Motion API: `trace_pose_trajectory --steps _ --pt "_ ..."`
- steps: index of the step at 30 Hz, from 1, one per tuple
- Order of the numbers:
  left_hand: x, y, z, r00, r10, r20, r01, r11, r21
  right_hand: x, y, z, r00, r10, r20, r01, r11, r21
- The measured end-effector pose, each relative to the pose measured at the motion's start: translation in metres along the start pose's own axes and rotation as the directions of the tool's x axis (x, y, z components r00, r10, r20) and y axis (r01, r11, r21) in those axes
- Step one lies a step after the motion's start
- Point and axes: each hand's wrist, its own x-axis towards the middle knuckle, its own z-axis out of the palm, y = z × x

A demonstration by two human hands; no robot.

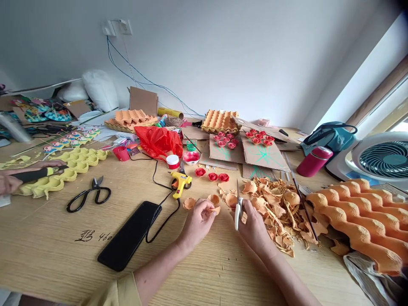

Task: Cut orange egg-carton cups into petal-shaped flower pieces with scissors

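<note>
My left hand (198, 221) pinches a small orange egg-carton piece (216, 209) just above the wooden table (63, 250). My right hand (251, 225) grips white-handled scissors (237, 203) with the blades pointing up and away, close to that piece. Two cut orange cups (189, 202) lie right behind my left hand. A heap of orange carton scraps (277, 212) spreads to the right of my right hand. Three red paper roses (212, 175) sit in a row farther back.
A black phone (130, 236) and yellow glue gun (180, 182) with black cord lie left of my hands. Black scissors (89, 195) lie farther left. Another person's hand (9, 180) works a yellow tray (68, 170). An orange egg tray (360, 212), fan (379, 158) and bottle (314, 161) stand right.
</note>
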Motion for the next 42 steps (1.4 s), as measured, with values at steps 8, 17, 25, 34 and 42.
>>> trace_pose_trajectory --steps 8,17,25,34,42 --pt "0.008 0.019 0.003 0.968 -0.224 0.109 0.249 0.865 -0.436 0.001 -0.001 0.012 0.998 -0.025 0.058 0.023 0.999 0.03" --pt "0.004 0.008 0.02 0.883 -0.368 0.293 0.45 0.479 -0.754 -0.005 0.001 -0.012 0.999 0.035 0.018 -0.037 0.988 0.153" --pt "0.001 0.003 0.016 0.835 -0.358 0.418 0.522 0.274 -0.808 -0.021 -0.008 -0.026 0.965 0.11 0.238 -0.194 0.91 0.367" --pt "-0.001 0.002 0.015 0.812 -0.34 0.474 0.581 0.402 -0.707 -0.03 0.006 -0.017 0.959 -0.023 0.283 -0.013 0.992 0.122" --pt "0.001 0.012 0.012 0.818 -0.345 0.46 0.575 0.503 -0.646 -0.023 0.002 -0.024 0.947 -0.14 0.288 0.164 0.985 -0.06"
